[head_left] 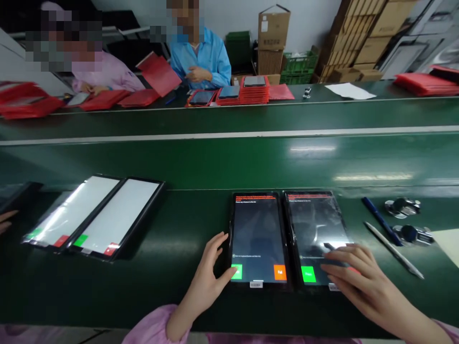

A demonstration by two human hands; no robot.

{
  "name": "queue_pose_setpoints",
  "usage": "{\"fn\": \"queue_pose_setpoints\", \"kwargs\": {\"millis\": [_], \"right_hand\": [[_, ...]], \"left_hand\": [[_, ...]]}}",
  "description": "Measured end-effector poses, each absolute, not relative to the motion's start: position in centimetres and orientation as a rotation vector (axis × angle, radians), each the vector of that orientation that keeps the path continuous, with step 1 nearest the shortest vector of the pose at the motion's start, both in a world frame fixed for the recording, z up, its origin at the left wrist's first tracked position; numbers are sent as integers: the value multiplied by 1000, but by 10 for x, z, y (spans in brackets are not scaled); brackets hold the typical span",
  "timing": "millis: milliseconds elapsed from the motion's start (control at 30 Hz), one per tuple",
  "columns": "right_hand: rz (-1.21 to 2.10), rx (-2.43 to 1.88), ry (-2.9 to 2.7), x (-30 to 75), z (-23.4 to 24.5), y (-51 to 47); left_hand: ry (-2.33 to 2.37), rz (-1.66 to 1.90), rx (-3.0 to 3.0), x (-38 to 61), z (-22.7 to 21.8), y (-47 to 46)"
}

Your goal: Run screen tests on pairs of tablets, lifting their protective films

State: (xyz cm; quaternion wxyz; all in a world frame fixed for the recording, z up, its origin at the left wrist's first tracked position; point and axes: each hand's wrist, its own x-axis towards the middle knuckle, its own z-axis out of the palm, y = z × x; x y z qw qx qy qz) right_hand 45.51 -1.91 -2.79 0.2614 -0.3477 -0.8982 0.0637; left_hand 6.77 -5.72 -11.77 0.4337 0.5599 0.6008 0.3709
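Two tablets lie side by side in front of me, dark screens lit with green and orange or red buttons. My left hand [207,274] is open at the left tablet [256,229], its fingers along the left edge and its thumb at the green button. Above the lower part of the right tablet [313,220], my right hand [366,277] is closed, fingers bent together. A slim, dark, pen-like thing [328,246] pokes out between those fingers; most of it is hidden. The right hand covers much of that tablet's red button.
On the left lie two white-screened tablets [124,215], with another person's fingers [6,220] beyond. A blue pen [382,220], a white pen [394,249] and metal clamp-like parts [403,208] lie right. Across a raised green ledge [229,162], two people handle red sleeves [159,74].
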Motion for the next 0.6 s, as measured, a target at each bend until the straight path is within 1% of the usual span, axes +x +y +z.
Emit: {"fn": "queue_pose_setpoints", "kwargs": {"millis": [67, 167, 267, 367, 433, 500, 600], "right_hand": [[152, -907, -2512, 448, -29, -27], [6, -898, -2619, 442, -30, -35], [-87, -874, -2634, 439, -26, -26], [-83, -909, -2605, 434, -20, 14], [-74, -1074, -2578, 426, -22, 50], [-80, -1266, -2515, 419, -31, 83], [-72, -1333, -2472, 414, -45, 105]], "left_hand": [[1461, 941, 1369, 62, -117, -55], [1454, 998, 1345, 50, -109, -41], [1515, 995, 1529, 44, -93, -10], [1591, 790, 1898, 53, -74, 35], [1656, 632, 2097, 66, -67, 65], [1699, 543, 2199, 81, -64, 86], [1717, 492, 2257, 93, -64, 90]]}}
